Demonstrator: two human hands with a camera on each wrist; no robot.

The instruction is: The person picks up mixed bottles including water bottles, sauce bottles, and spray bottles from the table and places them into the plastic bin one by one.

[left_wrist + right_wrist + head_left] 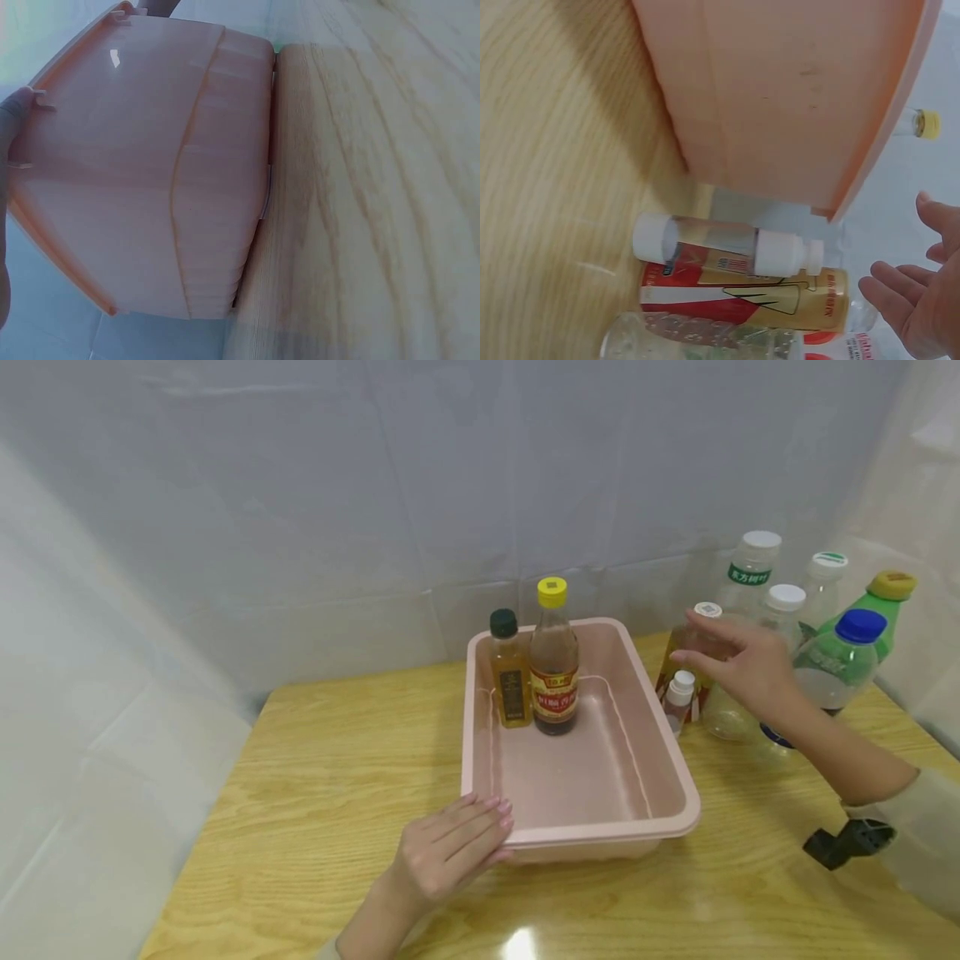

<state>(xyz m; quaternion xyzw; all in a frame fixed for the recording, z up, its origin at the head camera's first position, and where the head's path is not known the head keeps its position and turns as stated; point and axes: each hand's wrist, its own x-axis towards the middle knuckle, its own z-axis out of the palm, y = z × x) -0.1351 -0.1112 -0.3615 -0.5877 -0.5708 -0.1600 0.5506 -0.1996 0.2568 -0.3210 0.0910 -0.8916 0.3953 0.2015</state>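
One left hand (450,850) on tub (600,832) — right hand (750,664) outstretched

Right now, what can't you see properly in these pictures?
- Head view: part of the gold-and-red bottle, behind the right hand.
- Head view: tiny writing on the green-capped bottle, too small to read.
- Right wrist view: the lower part of the yellow-capped bottle, behind the pink tub.
- Left wrist view: most of the left hand, cut off by the left edge.
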